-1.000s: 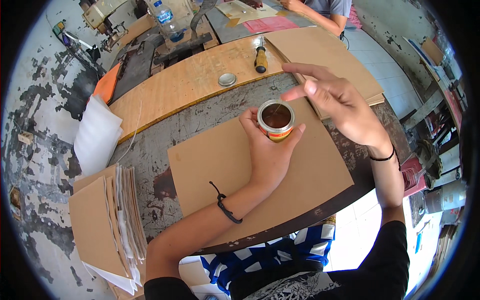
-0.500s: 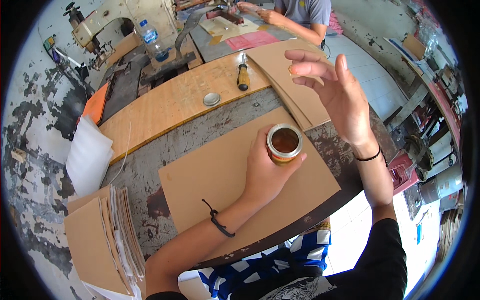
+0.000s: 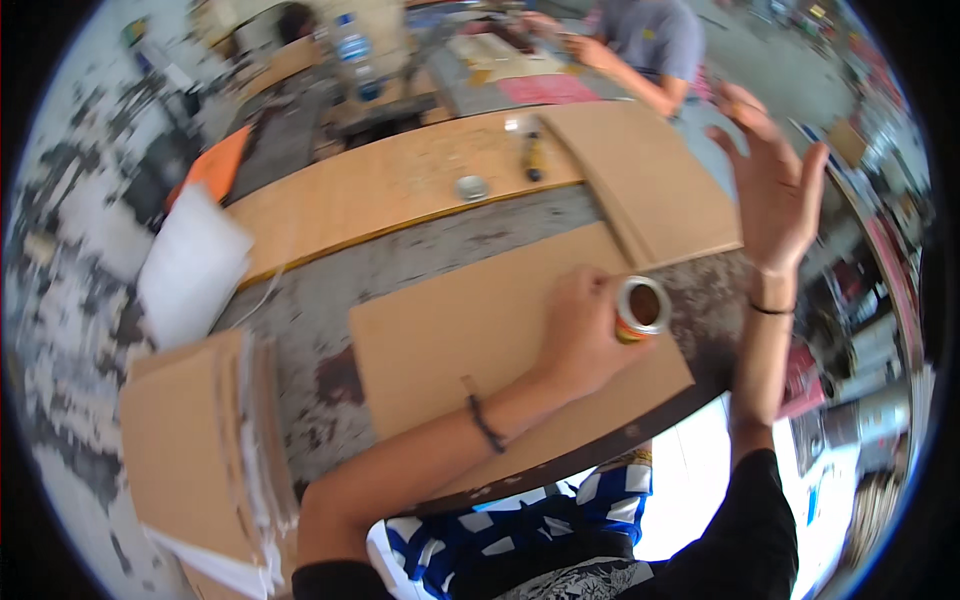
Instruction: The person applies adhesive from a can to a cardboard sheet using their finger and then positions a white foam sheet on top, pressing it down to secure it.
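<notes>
Your open, cylindrical metal tin (image 3: 630,330), silver-rimmed and brown inside, is at the two o'clock part of a smooth, brown rectangular board sheet (image 3: 450,345). Beneath spreads a scuffed grey tabletop (image 3: 320,300). At the tin's ten o'clock, a round silver metal lid (image 3: 471,188) lies on a tan wooden plank (image 3: 390,190). Your left hand (image 3: 580,340) curls round the tin; your right hand (image 3: 775,210), at its two o'clock, is raised open, fingers loosely bent and apart, fingertips blurred.

Tin (image 3: 630,328): silver rim, red-and-yellow label, brown within. Cardboard sheet (image 3: 470,320) plain tan. Worktop (image 3: 318,300) grey, blotched dark brown. From where I stand, lap cloth (image 3: 598,500) blue-and-white check; screwdriver handle (image 3: 534,158) yellow and black; wall (image 3: 95,225) white, mottled grey-black. Wristbands (image 3: 483,424) black. Flat panel (image 3: 216,165) bright orange.
</notes>
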`<state>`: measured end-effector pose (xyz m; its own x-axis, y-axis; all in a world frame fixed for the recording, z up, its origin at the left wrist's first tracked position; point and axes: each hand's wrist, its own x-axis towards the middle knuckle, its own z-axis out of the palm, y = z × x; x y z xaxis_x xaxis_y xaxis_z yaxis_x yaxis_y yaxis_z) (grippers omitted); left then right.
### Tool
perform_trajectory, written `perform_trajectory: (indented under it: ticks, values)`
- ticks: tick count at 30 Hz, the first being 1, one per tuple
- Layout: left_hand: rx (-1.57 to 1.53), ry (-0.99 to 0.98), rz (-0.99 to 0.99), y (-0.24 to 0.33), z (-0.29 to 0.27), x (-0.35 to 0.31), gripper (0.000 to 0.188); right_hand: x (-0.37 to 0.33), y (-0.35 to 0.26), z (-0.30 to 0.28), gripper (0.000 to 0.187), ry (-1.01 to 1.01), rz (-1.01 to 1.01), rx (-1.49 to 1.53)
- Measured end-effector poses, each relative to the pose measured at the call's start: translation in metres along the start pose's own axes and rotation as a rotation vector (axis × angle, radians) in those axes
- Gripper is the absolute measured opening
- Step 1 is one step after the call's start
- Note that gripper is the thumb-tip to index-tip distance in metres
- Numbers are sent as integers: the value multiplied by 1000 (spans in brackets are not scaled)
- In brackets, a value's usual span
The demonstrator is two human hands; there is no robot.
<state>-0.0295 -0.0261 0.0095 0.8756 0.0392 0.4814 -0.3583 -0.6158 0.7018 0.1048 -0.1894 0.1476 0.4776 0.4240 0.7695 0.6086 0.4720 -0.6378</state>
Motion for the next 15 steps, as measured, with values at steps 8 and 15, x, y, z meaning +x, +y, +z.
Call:
perform_trajectory:
  ticks: [8, 15]
  values:
    - [-10, -80, 185, 5, 4, -15, 57, 3, -2, 139, 86, -733, 177, -542]
    - [-157, -328, 53, 14, 24, -24, 38, -22, 24, 174, 48, -1130, 128, -830]
